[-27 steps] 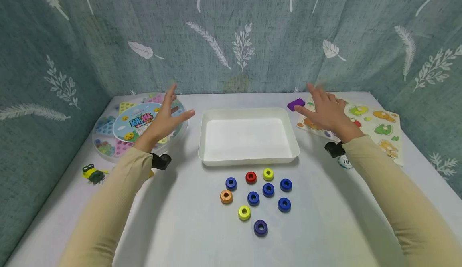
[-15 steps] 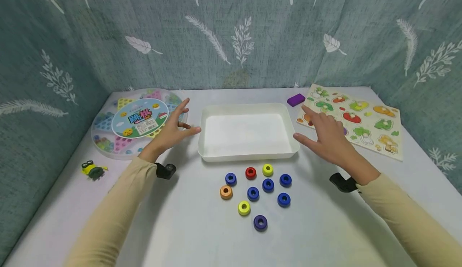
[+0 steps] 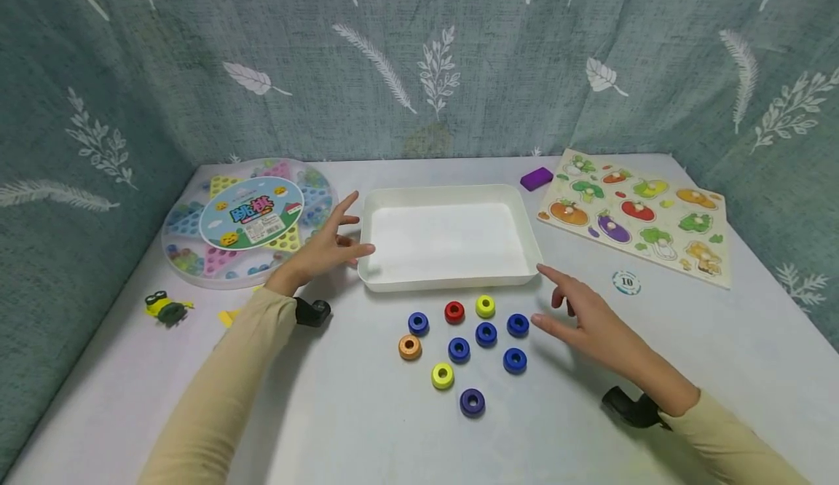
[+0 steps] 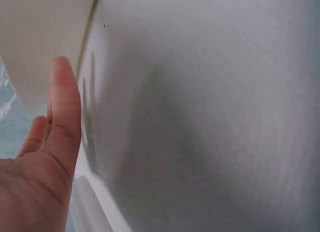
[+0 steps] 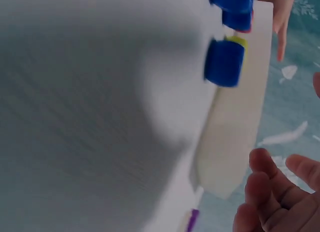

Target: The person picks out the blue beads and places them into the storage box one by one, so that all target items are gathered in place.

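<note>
A white rectangular tray [image 3: 452,282] lies at the middle of the table. My left hand [image 3: 324,248] is at its left wall, thumb tip over the rim and fingers spread. In the left wrist view that hand [image 4: 55,137] shows a straight finger overlapping the tray [image 4: 45,22]. My right hand [image 3: 583,317] reaches low over the table, thumb tip close to a blue ring [image 3: 518,325], index fingertip near the tray's front right corner. Nothing is in either hand. Several more small rings lie before the tray, including a red ring [image 3: 454,312], an orange ring [image 3: 410,347] and a yellow ring [image 3: 442,376].
At the back left lies a round Chinese checkers box [image 3: 252,212], with a small frog-like toy [image 3: 168,309] in front. A vegetable puzzle board [image 3: 642,212], a purple block [image 3: 537,178] and a round chip marked 10 [image 3: 626,282] are on the right. A patterned curtain [image 3: 419,62] hangs behind.
Both hands have come down. The left hand has moved right to the tray's left wall; the right hand has moved toward the front, off the puzzle board to beside the rings.
</note>
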Demonstrator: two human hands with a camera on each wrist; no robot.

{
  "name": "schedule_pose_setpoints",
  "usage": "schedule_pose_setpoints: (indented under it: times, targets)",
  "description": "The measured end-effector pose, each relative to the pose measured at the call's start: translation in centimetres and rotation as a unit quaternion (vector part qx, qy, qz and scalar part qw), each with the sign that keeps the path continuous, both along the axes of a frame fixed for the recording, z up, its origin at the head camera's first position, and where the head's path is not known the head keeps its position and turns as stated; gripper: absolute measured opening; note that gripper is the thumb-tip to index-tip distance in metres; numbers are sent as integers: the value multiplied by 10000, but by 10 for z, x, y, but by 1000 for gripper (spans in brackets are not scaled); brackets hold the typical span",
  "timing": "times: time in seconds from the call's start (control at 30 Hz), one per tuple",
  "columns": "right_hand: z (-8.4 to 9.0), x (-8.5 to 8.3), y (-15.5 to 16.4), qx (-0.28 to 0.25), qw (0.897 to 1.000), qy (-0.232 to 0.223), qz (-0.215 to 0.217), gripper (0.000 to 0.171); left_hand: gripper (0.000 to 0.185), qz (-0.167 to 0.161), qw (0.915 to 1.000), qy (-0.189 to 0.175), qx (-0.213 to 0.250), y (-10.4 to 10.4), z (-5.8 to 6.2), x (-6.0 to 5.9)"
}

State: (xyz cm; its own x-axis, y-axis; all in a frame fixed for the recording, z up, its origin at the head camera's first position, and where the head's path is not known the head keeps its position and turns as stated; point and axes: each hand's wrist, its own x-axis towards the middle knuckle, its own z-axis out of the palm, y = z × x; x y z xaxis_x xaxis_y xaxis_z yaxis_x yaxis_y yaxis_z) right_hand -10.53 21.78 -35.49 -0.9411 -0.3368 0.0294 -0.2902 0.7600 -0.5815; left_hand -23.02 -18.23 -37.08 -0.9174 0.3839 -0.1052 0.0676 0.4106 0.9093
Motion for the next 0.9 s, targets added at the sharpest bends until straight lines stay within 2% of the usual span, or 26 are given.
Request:
schedule_pose_setpoints:
  times: [0.2,0.63,0.9]
  targets:
    - [-10,4,0,-423,9979,-486,108,68,94,-76,9999,-64,93,2,-1,0]
    - [-23,-4,-1,-647,9915,-663,908,48,96,-34,9998,-189,41,2,-4,1]
    - [-22,-9,-2,-646,9887,-748,1127,42,97,-31,9999,-135,28,3,-1,1]
